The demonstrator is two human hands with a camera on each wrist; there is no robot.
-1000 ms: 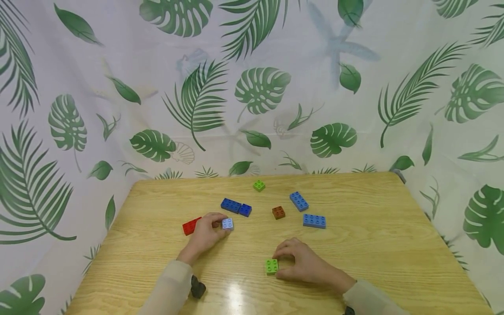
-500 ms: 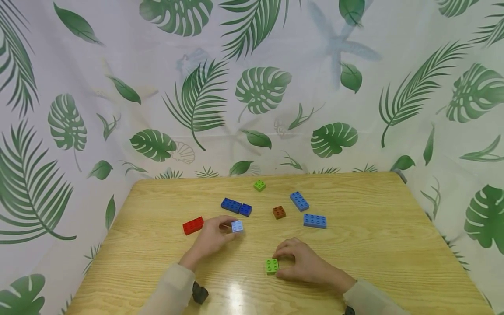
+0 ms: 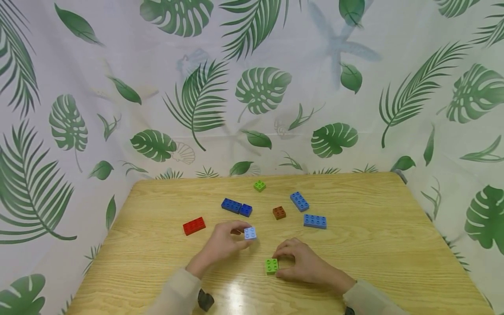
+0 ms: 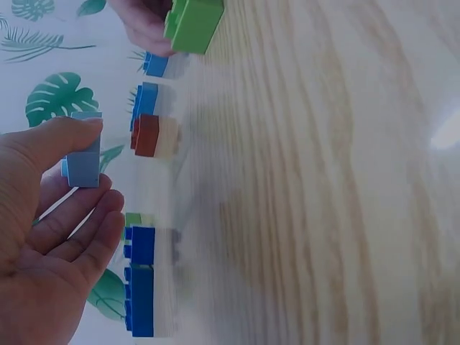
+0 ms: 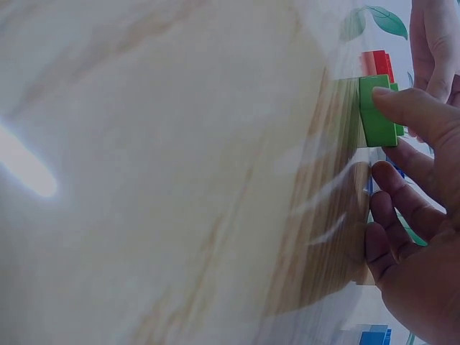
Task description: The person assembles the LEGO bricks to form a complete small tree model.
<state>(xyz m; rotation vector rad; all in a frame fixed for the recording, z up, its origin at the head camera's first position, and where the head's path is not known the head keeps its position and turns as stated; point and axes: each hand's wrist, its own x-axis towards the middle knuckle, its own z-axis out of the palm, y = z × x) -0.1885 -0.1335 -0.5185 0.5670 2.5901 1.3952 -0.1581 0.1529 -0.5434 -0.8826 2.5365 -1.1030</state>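
Note:
In the head view my left hand [image 3: 222, 243] pinches a light blue square building block [image 3: 250, 233] between thumb and fingers. The left wrist view shows this light blue block [image 4: 85, 162] held up off the table, its studs facing left in that picture. To the right and nearer, my right hand [image 3: 305, 264] grips a lime green square block [image 3: 271, 266] by its edges. In the right wrist view the green block [image 5: 377, 111] sits between thumb and forefinger, at the table surface. A gap separates the two held blocks.
On the wooden table [image 3: 374, 245] lie a red block [image 3: 194, 225], a long dark blue block [image 3: 231, 205] beside a small dark blue one [image 3: 246, 210], a brown block [image 3: 279, 212], another lime green block [image 3: 259, 186], and two mid-blue blocks [image 3: 299, 201]. A leaf-print sheet hangs behind.
My left hand has moved right and slightly nearer, carrying the light blue block toward the green one and uncovering the red block. My right hand and its green block have stayed in place.

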